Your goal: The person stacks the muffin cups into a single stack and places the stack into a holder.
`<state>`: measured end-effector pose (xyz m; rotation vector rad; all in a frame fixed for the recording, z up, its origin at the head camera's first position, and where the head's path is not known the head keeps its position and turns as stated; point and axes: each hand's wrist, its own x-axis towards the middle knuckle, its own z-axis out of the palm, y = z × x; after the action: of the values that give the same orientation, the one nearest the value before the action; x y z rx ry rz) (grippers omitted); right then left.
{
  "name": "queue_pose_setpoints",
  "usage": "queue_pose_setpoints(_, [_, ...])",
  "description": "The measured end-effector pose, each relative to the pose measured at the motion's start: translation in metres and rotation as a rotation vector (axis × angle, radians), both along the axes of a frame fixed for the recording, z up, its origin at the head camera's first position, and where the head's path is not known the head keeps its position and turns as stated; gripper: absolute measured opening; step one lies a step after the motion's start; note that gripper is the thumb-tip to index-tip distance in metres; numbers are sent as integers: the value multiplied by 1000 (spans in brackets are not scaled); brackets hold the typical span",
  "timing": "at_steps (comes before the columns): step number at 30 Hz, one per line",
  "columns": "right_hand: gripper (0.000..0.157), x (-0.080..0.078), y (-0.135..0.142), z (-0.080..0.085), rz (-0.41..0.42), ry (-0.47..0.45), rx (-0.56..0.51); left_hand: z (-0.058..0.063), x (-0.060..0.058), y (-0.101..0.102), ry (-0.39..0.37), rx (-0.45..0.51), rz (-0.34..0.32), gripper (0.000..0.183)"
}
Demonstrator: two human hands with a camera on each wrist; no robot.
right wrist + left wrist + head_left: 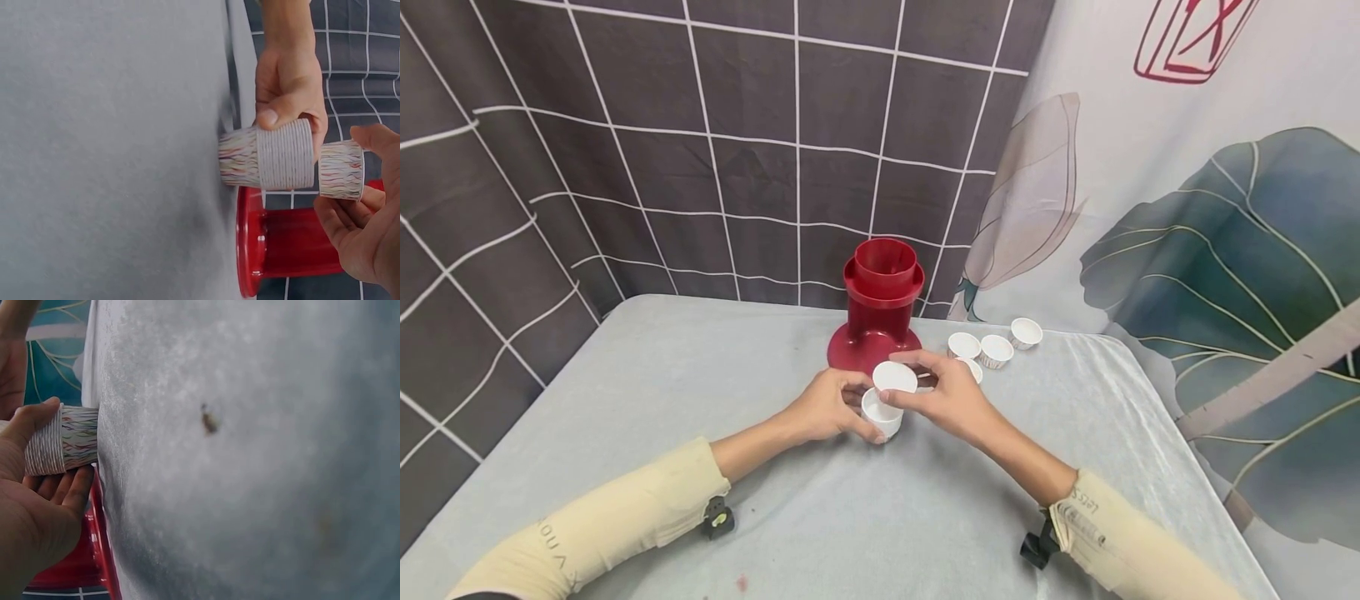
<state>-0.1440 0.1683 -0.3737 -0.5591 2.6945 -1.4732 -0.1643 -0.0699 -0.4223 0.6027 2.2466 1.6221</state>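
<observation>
Stack of baking cups (882, 423), centre of frame: I observe the left hand (833, 407) gripping its sides, presumably to steady it upright; the right hand (951, 398) pinches a single cup (895, 377) base-down just above its mouth, apparently for alignment.

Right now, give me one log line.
left hand: grips cup stack; right hand: holds single cup over stack; red stand: beyond hands; other cups: right of stand

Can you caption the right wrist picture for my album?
Right hand pinches one cup; left hand grips a cup stack.
</observation>
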Motion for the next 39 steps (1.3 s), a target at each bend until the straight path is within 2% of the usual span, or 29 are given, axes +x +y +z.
queue_pose_setpoints(12, [51,7,-4,-12,43,10,3,-7,2,-2,-20,20,17,54])
queue_pose_setpoints(18, [53,8,-4,-18,50,-26,2,-8,3,-1,-32,27,27,56])
queue_pose_setpoints(29, [59,10,-3,-20,60,-52,-4,-7,3,-1,-29,29,28,57])
queue_pose_setpoints(39, [49,11,-1,-25,83,-42,-30,-6,3,-1,-51,40,29,57])
